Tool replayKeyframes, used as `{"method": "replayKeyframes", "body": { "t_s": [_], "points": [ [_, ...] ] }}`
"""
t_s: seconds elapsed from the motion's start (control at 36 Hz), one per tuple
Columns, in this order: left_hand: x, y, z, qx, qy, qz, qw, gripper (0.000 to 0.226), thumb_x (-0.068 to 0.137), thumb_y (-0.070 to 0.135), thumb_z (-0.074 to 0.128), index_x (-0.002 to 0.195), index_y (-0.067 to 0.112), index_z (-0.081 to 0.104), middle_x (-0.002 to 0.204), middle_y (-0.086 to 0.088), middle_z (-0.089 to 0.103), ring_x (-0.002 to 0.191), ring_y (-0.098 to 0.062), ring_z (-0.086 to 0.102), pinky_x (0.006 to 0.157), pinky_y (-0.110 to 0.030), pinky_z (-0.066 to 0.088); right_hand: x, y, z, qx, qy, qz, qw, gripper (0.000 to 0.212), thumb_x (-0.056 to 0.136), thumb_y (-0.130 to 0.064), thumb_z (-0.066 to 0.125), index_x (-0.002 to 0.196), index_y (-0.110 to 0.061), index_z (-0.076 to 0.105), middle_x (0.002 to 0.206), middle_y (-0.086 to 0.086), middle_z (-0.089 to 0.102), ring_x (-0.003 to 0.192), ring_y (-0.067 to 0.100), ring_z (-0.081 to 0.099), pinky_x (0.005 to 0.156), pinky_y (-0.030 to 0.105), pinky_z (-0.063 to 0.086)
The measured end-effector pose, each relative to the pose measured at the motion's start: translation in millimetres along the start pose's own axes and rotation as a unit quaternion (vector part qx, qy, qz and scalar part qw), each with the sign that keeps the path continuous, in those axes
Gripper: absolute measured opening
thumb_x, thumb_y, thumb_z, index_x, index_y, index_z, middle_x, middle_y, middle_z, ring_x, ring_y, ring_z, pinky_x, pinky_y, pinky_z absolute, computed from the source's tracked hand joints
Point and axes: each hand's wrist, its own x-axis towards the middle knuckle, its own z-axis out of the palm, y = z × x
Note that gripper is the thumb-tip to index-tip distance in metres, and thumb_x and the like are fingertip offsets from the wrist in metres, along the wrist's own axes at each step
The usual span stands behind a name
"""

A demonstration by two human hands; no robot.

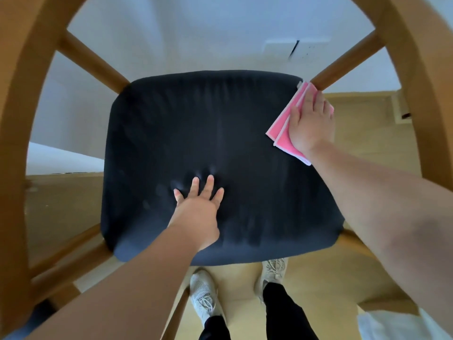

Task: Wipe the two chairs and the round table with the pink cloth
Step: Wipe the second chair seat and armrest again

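Note:
A wooden chair with a dark padded seat (220,133) fills the view from above. Its curved wooden frame (14,133) arches around both sides. My right hand (311,121) lies flat on the folded pink cloth (282,128), pressing it on the seat's far right corner beside a wooden strut (343,65). My left hand (198,207) rests on the near middle of the seat with its fingers spread, holding nothing. The second chair and the round table are out of sight.
A white wall (196,33) stands behind the chair, with a socket plate (296,50) on it. Light wooden floor (367,133) shows around the seat. My two feet in pale shoes (203,295) stand just in front of the seat.

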Motion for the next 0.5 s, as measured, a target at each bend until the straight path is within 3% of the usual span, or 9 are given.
{"method": "replayKeyframes", "body": {
  "t_s": [0.19,0.31,0.44,0.5],
  "points": [
    [-0.4,-0.7,2.2,-0.013,0.024,0.004,1.0,0.085,0.082,0.014,0.045,0.152,0.026,-0.003,0.157,-0.003,-0.021,0.144,-0.033,-0.015,0.113,-0.061,0.008,-96.7,33.5,17.7,0.037,-0.017,0.064,0.997,0.061,0.103,-0.039,0.014,0.156,-0.008,0.006,0.161,0.019,0.014,0.147,0.037,0.016,0.121,0.046,0.01],
    [-5.5,-0.4,11.3,-0.039,0.064,0.008,0.997,0.088,0.08,0.011,0.046,0.151,0.027,-0.004,0.157,-0.001,-0.022,0.144,-0.03,-0.019,0.114,-0.059,0.002,-168.7,42.9,28.5,0.047,-0.01,0.105,0.993,0.065,0.1,-0.043,0.007,0.156,-0.01,0.008,0.161,0.018,0.014,0.148,0.036,0.013,0.122,0.046,0.007],
    [-36.3,-3.5,44.7,-0.07,0.16,0.015,0.985,0.083,0.084,0.011,0.043,0.152,0.024,-0.003,0.157,-0.002,-0.02,0.144,-0.018,-0.018,0.118,-0.042,-0.008,-220.5,52.7,41.8,0.054,-0.039,0.089,0.994,0.074,0.092,-0.051,-0.004,0.156,-0.015,0.0,0.164,0.013,0.0,0.151,0.031,-0.004,0.121,0.042,-0.008],
    [-57.8,-4.8,62.5,-0.102,0.165,0.022,0.981,0.076,0.088,0.011,0.041,0.152,0.023,0.002,0.159,0.0,-0.013,0.145,-0.014,-0.013,0.118,-0.033,-0.009,-219.2,56.8,43.0,0.05,-0.035,0.075,0.995,0.074,0.092,-0.051,-0.004,0.156,-0.015,-0.002,0.164,0.013,-0.002,0.15,0.032,-0.006,0.121,0.042,-0.01]
  ]
}}
